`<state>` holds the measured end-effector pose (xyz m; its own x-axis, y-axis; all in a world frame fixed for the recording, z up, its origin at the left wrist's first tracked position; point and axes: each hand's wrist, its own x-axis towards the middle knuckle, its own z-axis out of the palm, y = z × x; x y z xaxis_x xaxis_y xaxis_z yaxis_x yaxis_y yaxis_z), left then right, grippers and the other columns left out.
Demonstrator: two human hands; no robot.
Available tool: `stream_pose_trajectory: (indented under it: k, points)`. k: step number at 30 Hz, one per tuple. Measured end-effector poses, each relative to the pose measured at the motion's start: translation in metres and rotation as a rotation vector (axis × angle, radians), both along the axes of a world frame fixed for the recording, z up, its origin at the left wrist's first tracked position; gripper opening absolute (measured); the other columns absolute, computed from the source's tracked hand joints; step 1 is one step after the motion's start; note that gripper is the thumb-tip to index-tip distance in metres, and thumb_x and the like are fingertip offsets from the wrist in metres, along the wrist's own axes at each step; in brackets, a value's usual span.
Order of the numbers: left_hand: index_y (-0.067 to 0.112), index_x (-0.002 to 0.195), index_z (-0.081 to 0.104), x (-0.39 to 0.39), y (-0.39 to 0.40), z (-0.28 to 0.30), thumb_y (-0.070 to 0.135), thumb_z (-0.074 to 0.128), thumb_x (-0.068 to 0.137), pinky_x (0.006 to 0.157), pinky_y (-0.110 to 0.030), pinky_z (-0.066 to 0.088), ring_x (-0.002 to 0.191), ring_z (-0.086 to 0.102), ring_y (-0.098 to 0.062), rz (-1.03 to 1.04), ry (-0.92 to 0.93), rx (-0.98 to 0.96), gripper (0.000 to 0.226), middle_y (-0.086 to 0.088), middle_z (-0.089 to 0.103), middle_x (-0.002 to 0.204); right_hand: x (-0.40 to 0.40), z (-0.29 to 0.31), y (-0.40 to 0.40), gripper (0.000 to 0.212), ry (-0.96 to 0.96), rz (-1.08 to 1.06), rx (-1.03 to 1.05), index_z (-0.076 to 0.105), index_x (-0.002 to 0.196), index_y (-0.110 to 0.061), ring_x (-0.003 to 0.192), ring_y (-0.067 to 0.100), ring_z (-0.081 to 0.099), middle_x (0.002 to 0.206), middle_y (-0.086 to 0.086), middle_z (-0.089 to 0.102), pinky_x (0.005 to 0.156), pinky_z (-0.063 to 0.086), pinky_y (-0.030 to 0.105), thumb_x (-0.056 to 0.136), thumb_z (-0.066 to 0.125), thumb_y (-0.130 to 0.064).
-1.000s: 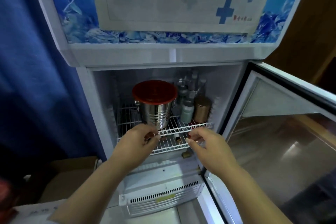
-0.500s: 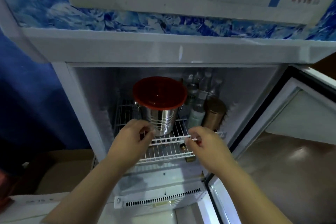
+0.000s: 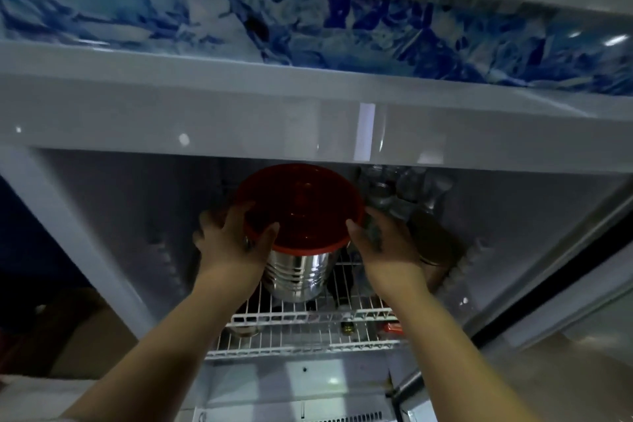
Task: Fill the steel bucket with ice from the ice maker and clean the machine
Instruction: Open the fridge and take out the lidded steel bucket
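Note:
A steel bucket (image 3: 297, 273) with a red lid (image 3: 301, 205) stands on the white wire shelf (image 3: 308, 336) inside the open cabinet. My left hand (image 3: 233, 240) holds the bucket's left side at the lid rim, thumb over the lid edge. My right hand (image 3: 383, 243) is against the right side of the lid, fingers curving round it. Both forearms reach in from below.
Clear bottles (image 3: 404, 188) and a brown jar (image 3: 435, 243) stand right of the bucket at the back. The glass door (image 3: 565, 301) hangs open at the right. A vent grille (image 3: 342, 416) sits below the shelf. A cardboard box (image 3: 85, 336) lies at the left.
Both hands have moved up from the shelf's front edge to the sides of the bucket's lid. The camera has moved closer and lower.

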<state>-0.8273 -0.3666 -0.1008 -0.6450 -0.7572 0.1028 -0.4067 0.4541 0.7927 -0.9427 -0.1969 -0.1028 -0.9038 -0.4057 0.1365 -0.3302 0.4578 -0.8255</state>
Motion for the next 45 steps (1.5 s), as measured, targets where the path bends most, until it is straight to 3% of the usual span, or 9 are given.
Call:
stream_pose_trajectory:
  k: [2,9,11,15,21,24,30,37,45]
  points:
    - [0.032,0.135,0.04,-0.009,-0.005,-0.003,0.048,0.065,0.081,0.105,-0.048,0.029,0.132,0.019,-0.036,0.005,-0.024,0.043,0.062,-0.009,0.019,0.143,-0.008,-0.001,-0.005,0.041,-0.053,0.037,-0.043,0.046,0.133,-0.039,0.107,-0.004,0.036,0.1,-0.036,0.034,0.093,0.03,0.015,0.093,0.052,-0.045]
    - [0.051,0.14,0.02,-0.023,-0.02,-0.017,0.08,0.057,0.041,0.108,-0.052,0.032,0.134,0.025,-0.04,-0.037,-0.001,0.205,0.109,-0.009,0.017,0.146,-0.029,-0.018,-0.02,0.069,-0.207,0.111,-0.093,0.034,0.138,-0.051,0.13,0.012,0.042,0.145,-0.014,0.04,0.11,0.035,0.042,0.075,0.044,-0.077]
    - [0.051,0.141,0.018,-0.025,-0.022,-0.021,0.075,0.069,0.05,0.107,-0.05,0.035,0.134,0.03,-0.036,-0.061,0.013,0.241,0.108,-0.01,0.023,0.149,-0.032,-0.02,-0.023,0.069,-0.26,0.143,-0.114,0.032,0.139,-0.051,0.13,0.011,0.04,0.145,-0.016,0.039,0.109,0.034,0.039,0.076,0.045,-0.077]
    - [0.042,0.142,0.028,-0.027,-0.023,-0.027,0.052,0.076,0.069,0.091,-0.031,0.042,0.12,0.051,-0.025,-0.102,0.111,0.306,0.088,0.004,0.048,0.138,-0.034,-0.023,-0.024,0.058,-0.351,0.168,-0.201,0.033,0.144,-0.038,0.119,0.003,0.04,0.134,-0.016,0.041,0.098,0.033,0.023,0.091,0.054,-0.047]
    - [0.036,0.139,0.037,-0.024,-0.018,-0.026,0.033,0.078,0.072,0.075,-0.017,0.039,0.103,0.051,-0.008,-0.092,0.228,0.337,0.079,0.018,0.051,0.112,-0.032,-0.032,-0.027,0.055,-0.409,0.135,-0.308,0.04,0.139,-0.036,0.114,0.004,0.047,0.131,-0.014,0.046,0.095,0.039,0.02,0.09,0.061,-0.031]
    - [0.035,0.138,0.039,-0.022,-0.016,-0.028,0.034,0.082,0.066,0.082,-0.024,0.044,0.103,0.053,-0.01,-0.094,0.262,0.374,0.084,0.017,0.053,0.11,-0.027,-0.031,-0.029,0.052,-0.412,0.112,-0.356,0.042,0.137,-0.034,0.106,0.0,0.049,0.122,-0.018,0.047,0.085,0.04,0.013,0.09,0.062,-0.024]
    - [0.032,0.137,0.042,-0.009,-0.011,-0.03,0.05,0.088,0.042,0.096,-0.038,0.049,0.113,0.058,-0.01,-0.117,0.383,0.481,0.107,0.011,0.06,0.123,-0.014,-0.027,-0.024,0.051,-0.396,0.09,-0.376,0.044,0.134,-0.04,0.116,0.008,0.049,0.129,-0.012,0.048,0.101,0.042,0.028,0.089,0.064,-0.025]
    - [0.037,0.133,0.043,0.015,0.01,-0.007,0.027,0.084,0.057,0.085,-0.021,0.046,0.101,0.054,0.002,-0.065,0.496,0.471,0.087,0.024,0.053,0.11,0.006,-0.001,-0.012,0.048,-0.404,0.104,-0.488,0.048,0.128,-0.036,0.113,0.01,0.056,0.123,-0.009,0.056,0.101,0.047,0.036,0.089,0.063,-0.013]
    - [0.033,0.139,0.037,0.059,0.033,0.017,0.023,0.082,0.067,0.085,-0.022,0.046,0.104,0.055,0.0,-0.118,0.476,0.457,0.086,0.018,0.055,0.115,0.053,0.024,0.013,0.048,-0.295,0.071,-0.405,0.046,0.133,-0.035,0.099,-0.004,0.056,0.114,-0.016,0.057,0.074,0.047,0.009,0.09,0.062,-0.022]
